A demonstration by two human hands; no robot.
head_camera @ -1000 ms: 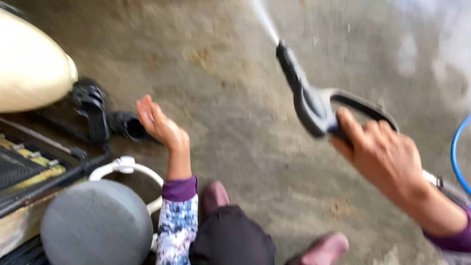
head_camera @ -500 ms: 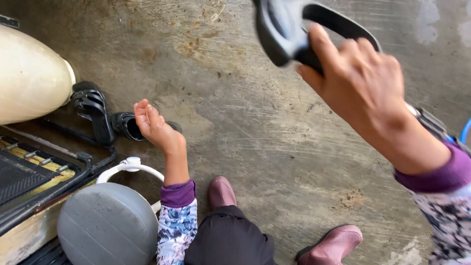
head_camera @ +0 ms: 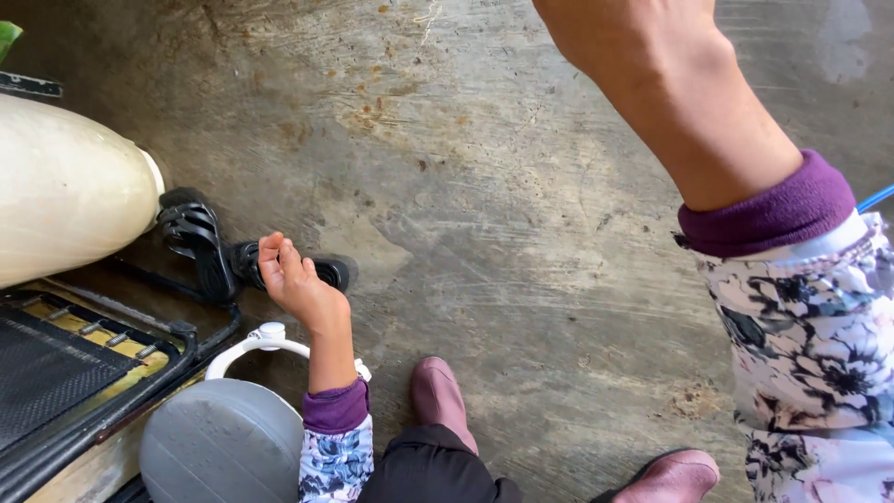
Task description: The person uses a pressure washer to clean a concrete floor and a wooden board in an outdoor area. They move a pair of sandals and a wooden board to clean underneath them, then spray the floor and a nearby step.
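Your hands over wet concrete beside the scooter

Nearest, your left hand [head_camera: 296, 284] curls half-open, empty, just beside the black footpeg [head_camera: 279, 265]; right of the footpeg, bare floor [head_camera: 521, 279] lies open; your right hand [head_camera: 619, 37] is raised, fingers cropped, grip untellable.

No packages, labels, signs or screens visible.

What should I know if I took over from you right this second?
Left hand: empty, fingers loosely curled, right by the black footrest beside the cream scooter panel; I cannot tell if it touches.
Right hand: raised, mostly cut off by the top edge; whether it holds anything cannot be seen.
A blue hose shows at the right edge.
The concrete floor looks damp and streaked; how much is done or left cannot be told.
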